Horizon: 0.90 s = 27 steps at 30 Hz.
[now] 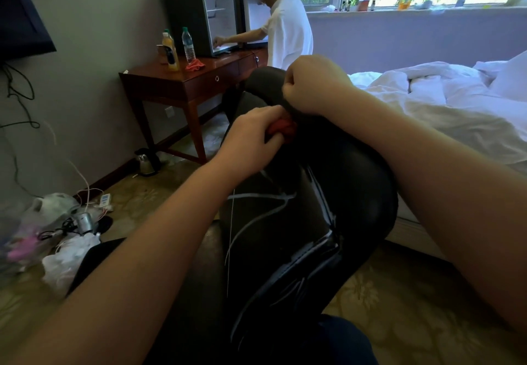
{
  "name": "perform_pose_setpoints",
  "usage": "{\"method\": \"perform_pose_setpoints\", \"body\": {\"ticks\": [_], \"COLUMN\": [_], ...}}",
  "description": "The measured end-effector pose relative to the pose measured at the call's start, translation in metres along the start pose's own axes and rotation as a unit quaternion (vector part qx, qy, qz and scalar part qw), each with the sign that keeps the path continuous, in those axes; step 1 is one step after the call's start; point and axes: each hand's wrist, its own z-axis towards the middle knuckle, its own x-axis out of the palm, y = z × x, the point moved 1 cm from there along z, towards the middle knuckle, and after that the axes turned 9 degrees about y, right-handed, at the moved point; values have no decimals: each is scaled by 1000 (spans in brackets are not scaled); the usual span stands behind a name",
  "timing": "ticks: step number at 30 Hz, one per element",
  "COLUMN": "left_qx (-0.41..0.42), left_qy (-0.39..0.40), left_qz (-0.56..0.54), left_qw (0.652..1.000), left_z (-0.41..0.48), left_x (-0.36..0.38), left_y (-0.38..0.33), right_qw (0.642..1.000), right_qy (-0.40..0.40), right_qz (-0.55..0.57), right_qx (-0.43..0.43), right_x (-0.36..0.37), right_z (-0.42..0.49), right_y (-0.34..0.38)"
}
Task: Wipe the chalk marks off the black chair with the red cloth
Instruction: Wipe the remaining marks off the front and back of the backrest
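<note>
Black chair [350, 193], glossy, streaked with white chalk marks [256, 195]; my left hand [252, 133] grips the bunched red cloth [282, 129], my right hand [313, 85] curls round its upper edge.

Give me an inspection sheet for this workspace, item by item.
Surface: black chair, glossy and streaked.
Job's things: chalk marks run in white lines across the chair, below the red cloth, which is bunched against the chair.
Clutter: plastic bags and a kettle on the floor.
Hands: left hand grips the cloth; right hand is curled at the chair's upper edge, grip unclear.
Cables: dark cables hang on the left wall; white cable on the floor.
Surroundings: desk with bottles and a mini fridge, a person in a white shirt at it, bed on the right.
</note>
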Motion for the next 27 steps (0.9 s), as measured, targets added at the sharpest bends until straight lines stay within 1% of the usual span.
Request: {"method": "perform_pose_setpoints", "body": {"ticks": [7,10,14,17,20,25,27], "left_qx": [23,33,64,75,45,-27,-43], "left_qy": [29,14,-9,-22,-19,-41,-39], "left_qz": [4,-30,-34,-90,-108,-73,-64], "left_qw": [999,999,997,993,993,996,996], "left_z": [-45,-64,-83,-90,-74,-33,-13], "left_x": [-6,-5,1,6,6,8,9], "left_y": [-39,-53,-62,-54,-40,-4,10], "right_qw": [1000,1000,1000,1000,1000,999,999], "right_qy": [7,7,8,15,23,30,28], "right_qz": [4,7,-1,-22,-18,-9,-10], "right_qx": [13,19,15,6,6,13,15], "right_x": [-5,-8,-6,-4,-3,-3,-1], "right_z": [-13,-19,-24,-24,-22,-17,-14], "right_y": [6,9,12,11,9,9,7]}}
